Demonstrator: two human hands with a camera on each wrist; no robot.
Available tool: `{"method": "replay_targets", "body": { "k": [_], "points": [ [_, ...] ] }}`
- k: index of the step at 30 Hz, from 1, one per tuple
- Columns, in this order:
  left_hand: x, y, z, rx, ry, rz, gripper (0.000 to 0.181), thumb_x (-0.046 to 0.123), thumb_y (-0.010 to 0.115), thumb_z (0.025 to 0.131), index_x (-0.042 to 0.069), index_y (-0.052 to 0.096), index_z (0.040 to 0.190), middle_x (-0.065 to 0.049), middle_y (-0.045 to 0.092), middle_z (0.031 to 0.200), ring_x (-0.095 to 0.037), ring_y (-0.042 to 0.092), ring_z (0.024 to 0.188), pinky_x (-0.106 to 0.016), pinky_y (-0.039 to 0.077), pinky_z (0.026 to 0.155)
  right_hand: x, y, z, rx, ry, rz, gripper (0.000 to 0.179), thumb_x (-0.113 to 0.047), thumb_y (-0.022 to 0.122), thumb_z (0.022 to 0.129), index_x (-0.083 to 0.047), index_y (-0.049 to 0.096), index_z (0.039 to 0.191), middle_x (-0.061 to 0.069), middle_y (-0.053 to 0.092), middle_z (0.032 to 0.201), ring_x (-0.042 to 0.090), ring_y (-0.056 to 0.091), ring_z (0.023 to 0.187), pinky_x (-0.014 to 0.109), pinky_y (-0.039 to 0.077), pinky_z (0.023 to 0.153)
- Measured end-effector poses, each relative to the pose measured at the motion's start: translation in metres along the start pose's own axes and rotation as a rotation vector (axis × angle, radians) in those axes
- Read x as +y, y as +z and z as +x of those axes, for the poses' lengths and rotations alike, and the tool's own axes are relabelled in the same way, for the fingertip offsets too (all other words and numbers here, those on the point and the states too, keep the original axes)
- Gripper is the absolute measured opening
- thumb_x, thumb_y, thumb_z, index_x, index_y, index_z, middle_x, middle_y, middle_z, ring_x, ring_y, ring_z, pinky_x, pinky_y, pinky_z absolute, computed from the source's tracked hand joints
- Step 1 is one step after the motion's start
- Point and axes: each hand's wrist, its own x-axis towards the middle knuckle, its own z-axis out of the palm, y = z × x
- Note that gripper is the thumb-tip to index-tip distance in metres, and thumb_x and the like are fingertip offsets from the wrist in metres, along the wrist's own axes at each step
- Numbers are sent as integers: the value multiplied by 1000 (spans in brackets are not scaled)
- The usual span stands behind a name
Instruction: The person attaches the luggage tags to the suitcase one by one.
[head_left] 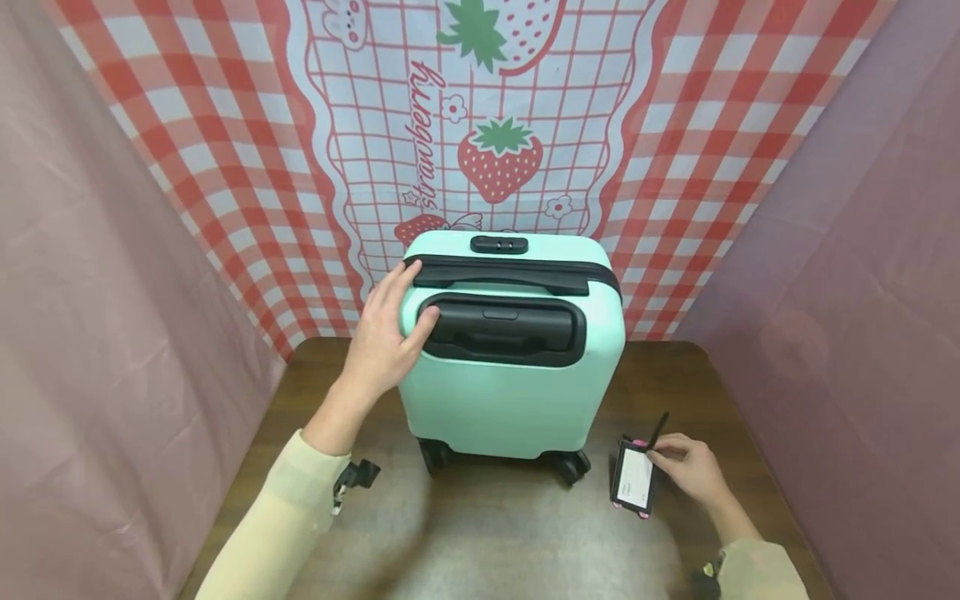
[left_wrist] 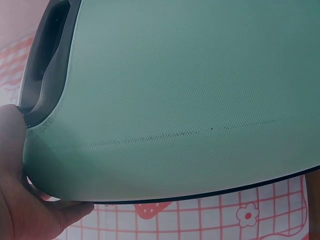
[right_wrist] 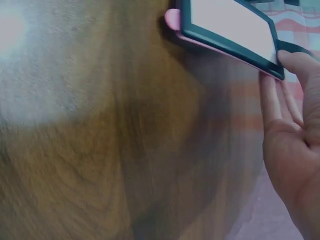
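Observation:
A mint-green suitcase (head_left: pixel 502 408) stands upright with its black carry handle (head_left: pixel 498 275) and pull handle (head_left: pixel 502 327) facing up and toward me. My left hand (head_left: pixel 384 333) rests over its upper left corner, fingers extended along the top edge and thumb at the pull-handle recess. The left wrist view shows the same hand (left_wrist: pixel 30 205) against the corner of the shell. To the right of the suitcase, my right hand (head_left: pixel 690 468) pinches a luggage tag (head_left: pixel 634 479) at its strap end. The tag has a white card in a black frame, pink edges and a black strap (head_left: pixel 658 429).
The suitcase stands on a brown wooden table (head_left: pixel 487 533) on black wheels (head_left: pixel 573 467). Behind it hangs a red-and-white checked cloth (head_left: pixel 690 142) with strawberry prints. Pinkish curtains (head_left: pixel 112 333) close off both sides.

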Motion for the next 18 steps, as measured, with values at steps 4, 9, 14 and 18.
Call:
{"method": "replay_targets", "body": {
  "k": [4,9,14,18],
  "points": [
    [0,0,0,1,2,-1,71,44,63,104,23,37,166,-13,32,174,-40,37,157,-66,40,121,-6,-5,-3,-60,70,19,13,-3,83,89,6,77,96,11,78,96,-5,71,81,14,58,72],
    [1,0,0,-5,1,-4,71,45,63,104,23,37,166,-13,32,174,-40,37,157,-66,41,121,-10,-5,-9,-108,99,85,9,-1,79,92,4,73,96,27,78,105,-6,73,85,16,59,73],
    [1,0,0,0,-1,0,71,45,63,104,23,37,166,-13,32,174,-40,37,157,-67,40,121,-12,-1,-11,-75,4,169,10,9,76,90,3,69,88,32,76,112,-7,73,90,14,59,75],
    [1,-1,-1,1,2,-1,71,45,63,104,23,37,166,-13,32,174,-40,37,157,-67,40,121,-14,1,-12,-52,-43,196,9,13,73,89,5,68,91,30,78,105,-5,73,87,13,59,73]
  ]
}}
